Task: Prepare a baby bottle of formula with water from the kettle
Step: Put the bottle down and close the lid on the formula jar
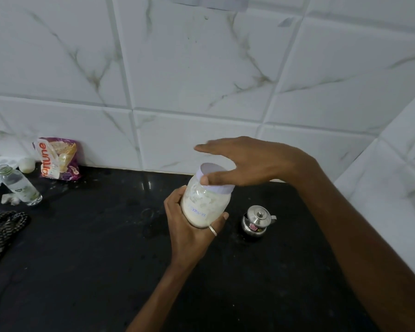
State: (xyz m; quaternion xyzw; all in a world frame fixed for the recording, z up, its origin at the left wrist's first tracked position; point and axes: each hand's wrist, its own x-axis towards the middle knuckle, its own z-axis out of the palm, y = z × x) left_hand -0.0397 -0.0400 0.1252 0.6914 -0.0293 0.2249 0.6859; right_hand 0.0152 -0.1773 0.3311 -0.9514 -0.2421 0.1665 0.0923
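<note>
My left hand (189,226) grips a clear jar of white powder (205,207) from below and holds it tilted above the black counter (94,248). The jar has a pale lilac lid (216,179). My right hand (244,161) lies flat over the lid with fingers spread and the thumb touching the lid's front edge. A small steel kettle (256,220) with a knobbed lid stands on the counter just right of the jar. No baby bottle can be made out for certain.
A clear glass bottle (19,184) stands open at the far left beside a purple food packet (58,161) against the tiled wall (201,80). A checked cloth (0,233) lies at the left edge. A white ledge (393,212) borders the counter on the right.
</note>
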